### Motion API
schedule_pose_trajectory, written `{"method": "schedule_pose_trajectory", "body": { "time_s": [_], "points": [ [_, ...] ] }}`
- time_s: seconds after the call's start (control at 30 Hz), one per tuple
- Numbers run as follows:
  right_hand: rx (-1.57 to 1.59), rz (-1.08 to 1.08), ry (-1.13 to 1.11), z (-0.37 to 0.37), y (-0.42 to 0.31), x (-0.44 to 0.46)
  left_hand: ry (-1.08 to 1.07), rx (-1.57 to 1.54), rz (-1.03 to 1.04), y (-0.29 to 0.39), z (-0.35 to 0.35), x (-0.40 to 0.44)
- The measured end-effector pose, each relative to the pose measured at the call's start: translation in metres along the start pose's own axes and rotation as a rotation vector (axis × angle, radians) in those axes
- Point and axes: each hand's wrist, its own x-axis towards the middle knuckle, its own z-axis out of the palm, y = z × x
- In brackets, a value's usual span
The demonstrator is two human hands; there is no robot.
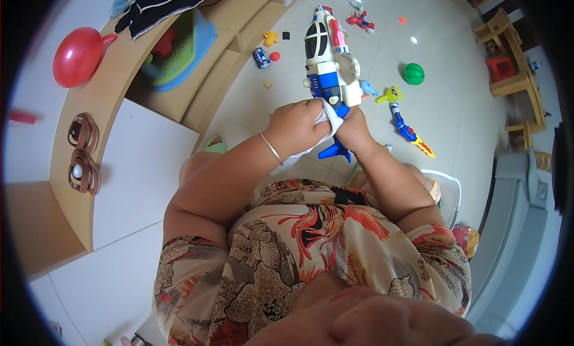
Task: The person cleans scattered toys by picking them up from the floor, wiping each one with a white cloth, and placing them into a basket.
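1. Step in hand (judgement): prob. rubbing the grip of a big white-and-blue plastic toy blaster (327,68) w/ a thin white cloth (336,122). Next stroke calls for a firm R hold + L fingers pressing the cloth flat w/o twisting the toy.
2. Far L: shiny red round balloon (78,58) and a pair of brown strappy sandals (89,166), both on a light-wood cabinet (122,83), well apart from the hands.
3. L hand (298,127), silver bangle at the wrist: fingers curled in, pinching the cloth vs. the grip; fingertips mostly hidden.
4. Centre: toy is up off the tiled floor (382,50), held in front of the body. Its bulky barrel end sticks out beyond the fingers, pointing away; the blue finned butt (336,150) shows below them, on the wearer's side. So the grip sits btwn both hands.
5. R hand (354,130): looks wrapped round the blue grip, just beside the cloth; fingertips hidden, can't tell how tight.
6. Further R, on the floor: blue-and-yellow plastic toy sword (408,130) & green striped ball (414,74), neither touched.
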Motion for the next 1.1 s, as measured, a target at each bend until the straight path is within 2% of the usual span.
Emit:
{"method": "schedule_pose_trajectory", "body": {
  "time_s": [0.2,0.33,0.43,0.5,0.53,0.6,0.67,0.73,0.77,0.8,0.87,0.9,1.0,1.1],
  "points": [
    [0.323,-0.036,-0.199,-0.004,-0.003,-0.001,0.137,-0.15,0.134,-0.005,0.002,-0.002],
    [0.288,-0.071,-0.248,-0.007,-0.002,0.001,0.181,-0.219,0.191,-0.003,-0.001,-0.004],
    [0.331,-0.084,-0.28,-0.007,0.0,0.001,0.138,-0.267,0.221,-0.012,0.003,-0.002],
    [0.413,-0.034,-0.301,-0.007,0.0,-0.001,0.069,-0.671,0.061,-0.019,0.008,-0.002],
    [0.411,-0.035,-0.301,-0.008,0.0,0.0,0.07,-0.671,0.062,-0.022,0.009,0.0],
    [0.275,0.012,-0.251,-0.012,0.0,0.002,0.165,-1.177,-0.165,-0.023,0.004,0.004],
    [0.207,0.035,-0.229,-0.012,0.0,0.004,0.195,-1.194,-0.226,-0.023,-0.009,0.006],
    [0.071,-0.132,-0.125,-0.009,-0.001,0.005,0.339,-1.251,-0.166,-0.025,-0.014,0.012],
    [0.066,-0.106,-0.113,-0.007,-0.002,0.003,0.399,-1.104,-0.149,-0.023,-0.014,0.013],
    [0.066,-0.106,-0.118,-0.006,0.002,0.004,0.403,-1.103,-0.153,-0.023,-0.014,0.013],
    [-0.179,-0.168,-0.087,-0.004,0.014,0.006,0.466,-0.466,0.057,-0.024,-0.015,0.011],
    [-0.204,-0.163,-0.061,-0.003,0.008,0.004,0.449,-0.374,-0.009,-0.021,-0.017,0.009],
    [-0.382,-0.17,0.012,-0.007,-0.01,-0.003,0.368,-0.263,0.01,-0.02,-0.029,0.006],
    [-0.486,-0.293,0.099,-0.012,-0.006,-0.001,0.446,-0.328,0.059,-0.024,-0.025,0.005]
  ]
}}
